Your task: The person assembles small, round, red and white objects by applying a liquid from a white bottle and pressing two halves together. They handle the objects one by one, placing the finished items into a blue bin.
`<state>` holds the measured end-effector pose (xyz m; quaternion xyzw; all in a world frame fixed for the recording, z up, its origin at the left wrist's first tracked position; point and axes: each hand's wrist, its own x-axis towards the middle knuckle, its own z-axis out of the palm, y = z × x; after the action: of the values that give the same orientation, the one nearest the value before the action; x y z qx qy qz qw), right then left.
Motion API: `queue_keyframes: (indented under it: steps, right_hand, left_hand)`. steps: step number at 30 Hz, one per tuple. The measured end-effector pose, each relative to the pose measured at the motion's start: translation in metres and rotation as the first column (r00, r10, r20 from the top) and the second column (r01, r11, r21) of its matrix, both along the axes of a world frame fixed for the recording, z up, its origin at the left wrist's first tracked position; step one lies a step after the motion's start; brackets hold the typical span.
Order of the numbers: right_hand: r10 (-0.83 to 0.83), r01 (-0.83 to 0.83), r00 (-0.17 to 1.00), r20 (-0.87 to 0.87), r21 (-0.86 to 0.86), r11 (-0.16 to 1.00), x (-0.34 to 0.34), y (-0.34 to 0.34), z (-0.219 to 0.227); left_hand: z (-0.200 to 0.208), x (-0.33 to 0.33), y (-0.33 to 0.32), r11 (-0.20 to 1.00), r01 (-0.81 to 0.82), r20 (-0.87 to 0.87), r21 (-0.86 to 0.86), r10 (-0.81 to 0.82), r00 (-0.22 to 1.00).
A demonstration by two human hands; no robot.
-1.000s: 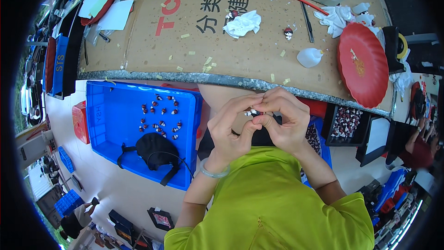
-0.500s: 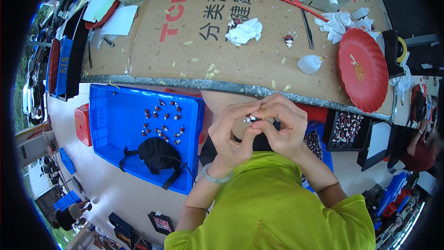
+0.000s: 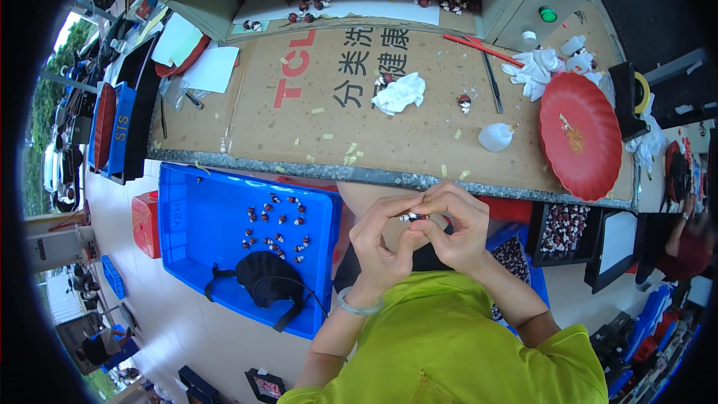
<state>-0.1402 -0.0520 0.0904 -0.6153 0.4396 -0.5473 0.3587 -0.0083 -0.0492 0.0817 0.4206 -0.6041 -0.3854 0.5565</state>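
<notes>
A small figurine (image 3: pixel 409 218), white with dark red, is pinched between my two hands just below the table's front edge. My left hand (image 3: pixel 379 245), with a pale bangle on its wrist, is closed with thumb and fingertips on one side of it. From the other side my right hand (image 3: pixel 462 233) grips it the same way, the fingertips of both hands meeting. Fingers cover much of the figurine. On the table, a similar figurine (image 3: pixel 464 103) lies alone, and another (image 3: pixel 385 79) touches a crumpled white tissue (image 3: pixel 401 94).
A blue bin (image 3: pixel 202 232) at left holds several figurines and a black bag (image 3: pixel 269 278). On the cardboard-covered table (image 3: pixel 262 131) are a red scalloped plate (image 3: pixel 580 138) and a white bottle (image 3: pixel 496 137). A grey machine (image 3: pixel 516 7) stands behind; a black tray (image 3: pixel 562 226) holds many figurines.
The whole view has shifted, so the table and bin appear lower and more of the machine's inside shows. Both hands stay closed on the figurine, which seems slightly turned.
</notes>
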Motion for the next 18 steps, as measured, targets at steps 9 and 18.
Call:
queue_keyframes:
  steps: [9,18]
  right_hand:
    - [0.01,-0.01,1.0,0.006,-0.005,1.0,-0.0006,0.0022,-0.003]
    - [0.007,-0.007,1.0,0.002,0.015,1.0,-0.0013,0.0039,-0.0022]
  left_hand:
    - [-0.0009,0.0008,0.0035,1.0,0.007,-0.006,0.025,-0.006,1.0]
    - [-0.0022,0.0004,0.0048,0.999,0.019,-0.032,0.046,-0.017,0.999]
